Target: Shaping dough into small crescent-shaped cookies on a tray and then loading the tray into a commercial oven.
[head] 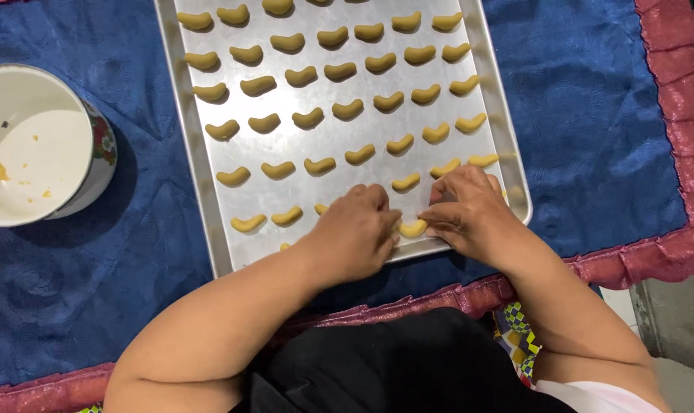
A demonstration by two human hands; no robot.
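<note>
A metal baking tray (202, 164) lies on a blue cloth and carries several rows of small yellow crescent-shaped dough pieces (347, 109). Both my hands rest on the tray's near edge. My left hand (353, 229) lies palm down over the near row, fingers curled. My right hand (469, 210) sits beside it, its fingertips touching a curved dough piece (413, 228) that lies between the two hands. Some pieces in the near row are hidden under my hands.
A white enamel bowl (34, 145) with yellow dough scraps stands at the left on the blue cloth (599, 115). The cloth has a pink frilled border (672, 92) along the right and near edges. Grey floor shows at the lower right.
</note>
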